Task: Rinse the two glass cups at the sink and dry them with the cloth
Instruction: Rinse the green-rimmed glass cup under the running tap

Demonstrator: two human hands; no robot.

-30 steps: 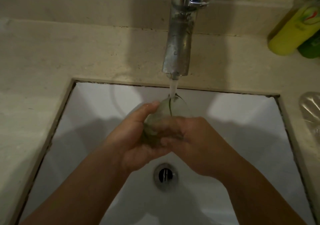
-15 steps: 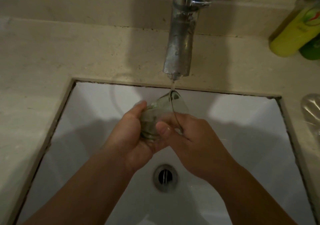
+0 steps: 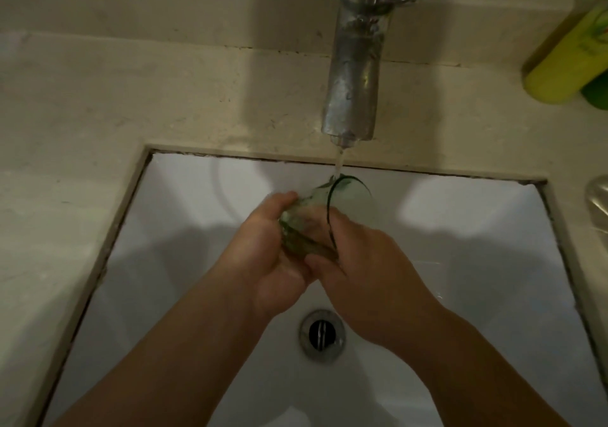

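From the head camera, a glass cup (image 3: 316,216) is held over the white sink (image 3: 197,196), tilted with its rim toward the far right, right under the thin stream of water (image 3: 339,163) from the chrome tap (image 3: 355,74). The left hand (image 3: 266,255) cups its base, fingers curled round the glass. The right hand (image 3: 365,275) grips it from the right, thumb pressed on the near side of the wall. The drain (image 3: 321,334) lies below, nearer the person. A yellow bottle (image 3: 566,55) stands on the counter (image 3: 82,114) at far right, a green bottle (image 3: 597,92) beside it.
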